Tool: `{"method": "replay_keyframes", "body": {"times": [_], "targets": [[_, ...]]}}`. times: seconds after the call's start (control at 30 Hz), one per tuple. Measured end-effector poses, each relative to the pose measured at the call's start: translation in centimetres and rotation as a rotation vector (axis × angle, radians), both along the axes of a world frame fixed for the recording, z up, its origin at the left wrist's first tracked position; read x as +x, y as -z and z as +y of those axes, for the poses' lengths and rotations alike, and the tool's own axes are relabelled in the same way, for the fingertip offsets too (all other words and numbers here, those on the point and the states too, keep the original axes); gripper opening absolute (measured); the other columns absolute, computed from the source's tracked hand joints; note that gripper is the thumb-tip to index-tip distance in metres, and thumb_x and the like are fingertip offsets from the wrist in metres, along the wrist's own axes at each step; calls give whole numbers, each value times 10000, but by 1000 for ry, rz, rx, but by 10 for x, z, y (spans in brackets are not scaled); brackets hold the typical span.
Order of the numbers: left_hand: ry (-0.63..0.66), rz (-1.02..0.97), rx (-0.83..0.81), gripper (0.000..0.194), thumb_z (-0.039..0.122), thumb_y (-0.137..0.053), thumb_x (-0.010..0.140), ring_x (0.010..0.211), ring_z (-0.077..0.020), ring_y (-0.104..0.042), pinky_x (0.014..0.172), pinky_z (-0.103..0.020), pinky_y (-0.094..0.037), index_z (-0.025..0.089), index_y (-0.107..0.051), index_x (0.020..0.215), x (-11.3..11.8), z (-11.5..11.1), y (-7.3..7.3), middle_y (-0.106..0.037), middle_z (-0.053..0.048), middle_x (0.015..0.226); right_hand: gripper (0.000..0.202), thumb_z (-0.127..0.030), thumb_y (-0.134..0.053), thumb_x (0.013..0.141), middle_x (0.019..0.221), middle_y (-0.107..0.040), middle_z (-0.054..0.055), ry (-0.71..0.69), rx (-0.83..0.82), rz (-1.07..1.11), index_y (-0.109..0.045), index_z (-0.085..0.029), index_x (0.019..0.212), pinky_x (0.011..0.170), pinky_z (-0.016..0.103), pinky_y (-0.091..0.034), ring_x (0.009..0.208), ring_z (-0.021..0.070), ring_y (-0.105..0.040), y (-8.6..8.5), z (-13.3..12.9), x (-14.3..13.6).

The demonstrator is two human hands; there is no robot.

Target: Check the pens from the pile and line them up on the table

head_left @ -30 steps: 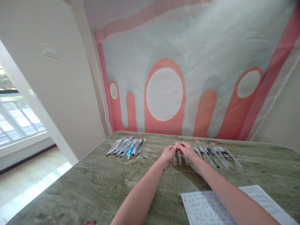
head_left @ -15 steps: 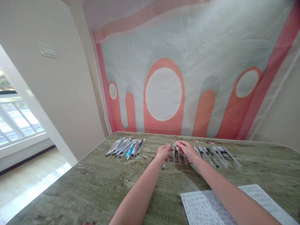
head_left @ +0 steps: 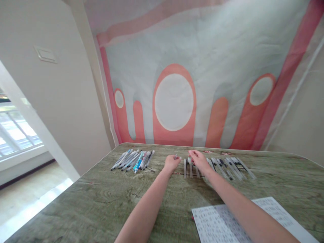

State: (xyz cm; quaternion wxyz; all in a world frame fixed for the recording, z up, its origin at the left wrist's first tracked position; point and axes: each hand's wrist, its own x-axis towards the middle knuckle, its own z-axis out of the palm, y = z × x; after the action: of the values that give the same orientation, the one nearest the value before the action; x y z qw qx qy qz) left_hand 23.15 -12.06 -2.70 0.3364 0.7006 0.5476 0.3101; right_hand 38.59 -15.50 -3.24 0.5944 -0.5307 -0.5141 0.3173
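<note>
Bench (head_left: pixel 101 206), wood-grained, bearing all items below

Far left: pile of pens (head_left: pixel 126 160), pale and clear with dark ends, one blue pen (head_left: pixel 138 164) among them, lying slantwise and overlapping. Likely light, stiff and smooth, apt to roll; best taken one at a time, by the middle of the barrel

Next, apart from the pile: left hand (head_left: pixel 171 164), fingers closed around a slim pen-like piece (head_left: pixel 176 156), its upper end showing above them. Whether this is a whole pen or a part cannot be told. Likely light and rigid, slippery if gripped at the tip

Between the hands: short row of slim clear tubes (head_left: pixel 191 170), set side by side, partly behind the right hand. Likely hard plastic, light, liable to crack under a strong squeeze; hold along the sides

Right hand (head_left: pixel 199 161): fingers bent, tips drawn close together; whether they grasp anything cannot be told

Beyond it: longer row of clear barrels (head_left: pixel 235 168), dark lengths among them

Near right: written sheet (head_left: pixel 210 219), under the right forearm

Containers: none discernible; pens, tubes and barrels lie directly on the bench
</note>
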Motion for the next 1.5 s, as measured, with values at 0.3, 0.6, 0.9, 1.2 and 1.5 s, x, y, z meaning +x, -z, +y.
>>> {"method": "replay_keyframes", "body": {"times": [0.3,0.6,0.9,1.2,1.5], "targets": [[-71,562,73,234,262,-484,707,858,-236,-577,688,-297,-410,182,-609,888,24,8,-4,-621,-134,933,302,-437,-468,714,727,-607,50,60,-23,59,-583,-172,800,420,220,-344,482,114,-474,4,5,12],[-66,477,53,299,339,-415,759,855,-210,-577,691,-261,-395,162,-629,871,27,11,1,-632,-136,916,298,-429,-462,717,720,-613,55,81,-19,61,-584,-166,787,419,218,-344,484,116,-476,6,7,14],[-33,421,49,264,315,-460,737,772,-173,-578,640,-221,-381,141,-640,821,28,11,1,-647,-106,838,308,-442,-467,706,681,-616,48,81,-3,49,-590,-166,764,441,228,-356,484,122,-482,9,7,14],[29,387,178,347,398,-367,798,819,-186,-563,692,-238,-373,170,-618,869,19,-18,1,-632,-103,879,306,-407,-471,714,675,-625,31,-17,60,-149,-638,-160,784,528,237,-386,557,132,-505,6,4,9],[93,281,205,317,342,-361,809,879,-191,-543,749,-237,-370,190,-624,902,18,-38,-11,-628,-99,927,245,-336,-494,715,672,-628,29,-120,63,-251,-647,-160,792,545,242,-398,574,137,-523,9,1,0]]}}
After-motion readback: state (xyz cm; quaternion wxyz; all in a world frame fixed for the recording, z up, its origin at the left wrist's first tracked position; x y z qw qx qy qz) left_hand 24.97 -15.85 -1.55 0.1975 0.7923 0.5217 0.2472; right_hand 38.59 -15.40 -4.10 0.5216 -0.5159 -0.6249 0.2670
